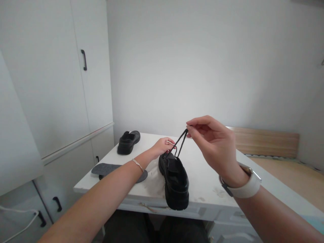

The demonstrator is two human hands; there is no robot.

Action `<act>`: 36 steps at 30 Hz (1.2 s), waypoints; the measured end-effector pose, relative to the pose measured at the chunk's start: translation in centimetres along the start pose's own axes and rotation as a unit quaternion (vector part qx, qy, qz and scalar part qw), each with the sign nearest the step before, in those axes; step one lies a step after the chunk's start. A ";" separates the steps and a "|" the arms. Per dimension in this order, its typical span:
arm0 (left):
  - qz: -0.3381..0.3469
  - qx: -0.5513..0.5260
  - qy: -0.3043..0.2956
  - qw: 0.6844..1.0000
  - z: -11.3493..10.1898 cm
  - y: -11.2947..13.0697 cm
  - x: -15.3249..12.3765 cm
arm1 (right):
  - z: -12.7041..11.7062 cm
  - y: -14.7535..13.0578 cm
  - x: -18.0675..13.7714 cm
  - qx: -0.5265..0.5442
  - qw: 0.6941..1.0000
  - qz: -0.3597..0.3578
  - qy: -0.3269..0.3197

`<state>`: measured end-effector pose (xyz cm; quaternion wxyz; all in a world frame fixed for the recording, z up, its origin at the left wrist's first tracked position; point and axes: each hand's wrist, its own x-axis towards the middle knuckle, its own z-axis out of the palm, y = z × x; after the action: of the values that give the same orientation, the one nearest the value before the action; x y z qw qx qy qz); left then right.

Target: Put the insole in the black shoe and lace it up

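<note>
pull the thin black cord lace (182,144) evenly: right hand (215,145), center-right, pinches it; left hand (162,147) (grip unclear) beside black glossy shoe (178,189), lower center.

The low leather-look shoe (177,199) at the front is plain black, as are its thin cord-like shoelace (182,144) and the matching second shoe (126,148) behind. The flat felt-like insole (107,168) is mottled dark grey, against a white rectangular tabletop (199,168) marked with greyish smudges. White flat-panelled cupboards (50,67) carry black curved handles (84,60), the smooth wall (189,60) is pale grey, and the long wooden board (268,140) shows light-brown streaked grain.
</note>
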<state>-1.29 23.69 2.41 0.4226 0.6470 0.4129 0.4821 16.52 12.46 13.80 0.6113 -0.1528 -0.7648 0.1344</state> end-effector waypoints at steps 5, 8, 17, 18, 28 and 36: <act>-0.026 0.055 0.011 0.998 -0.1 -1.0 0.4 | -0.1 -1.6 0.4 0.004 0.999 -0.037 0.029; -0.045 0.102 0.007 0.994 -0.4 -1.5 0.4 | -0.3 -2.4 0.5 -0.007 0.997 -0.063 0.049; -0.046 0.185 -0.034 0.981 -0.9 -2.0 0.2 | -0.8 -4.4 0.4 -0.039 0.990 -0.099 0.088; -0.038 0.183 -0.037 0.982 -0.9 -1.9 0.1 | -0.8 -4.5 0.4 -0.040 0.990 -0.103 0.091; 0.013 0.163 -0.038 0.986 -0.5 -0.7 -0.7 | -0.6 -4.3 0.5 -0.038 0.990 -0.109 0.080; -0.031 0.186 -0.105 0.976 -0.9 -0.6 -0.8 | -0.8 -4.4 1.6 -0.069 0.985 -0.133 0.089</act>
<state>-2.43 23.25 1.83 0.3507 0.7482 0.4687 0.3124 16.71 9.05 17.11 0.6772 -0.1030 -0.7284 -0.0154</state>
